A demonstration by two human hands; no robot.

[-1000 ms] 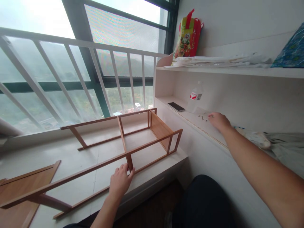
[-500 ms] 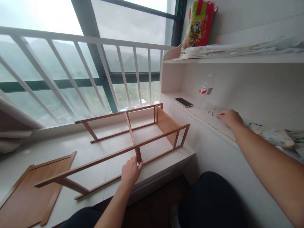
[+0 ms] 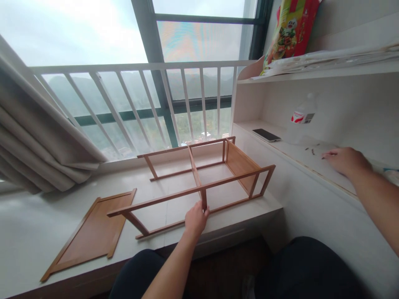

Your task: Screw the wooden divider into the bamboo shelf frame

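My left hand [image 3: 196, 218] is wrapped around the middle crossbar of a wooden rack frame [image 3: 170, 192], which lies on its side on the white window ledge [image 3: 168, 209]. A wooden panel is fitted at the frame's right end; its left end is bare. On the shelf at right, my right hand [image 3: 347, 161] has its fingertips pinched together at the surface. A small dark spot shows at the tips, too small to name. Just left of them lie several small dark pieces of hardware [image 3: 312, 152], like screws. A loose wooden panel [image 3: 90, 232] rests flat on the ledge, left of the frame.
A black phone [image 3: 266, 135] and a clear plastic bottle [image 3: 302, 118] stand between the hardware and the window. Above, a shelf [image 3: 327, 72] holds flat wrapping and a red and green bag [image 3: 288, 35]. White railing [image 3: 146, 66] and a grey curtain [image 3: 40, 133] border the ledge.
The view has swung left, so everything sits further right and more curtain shows. My left hand keeps its hold on the crossbar; my right hand stays pinched beside the small hardware.
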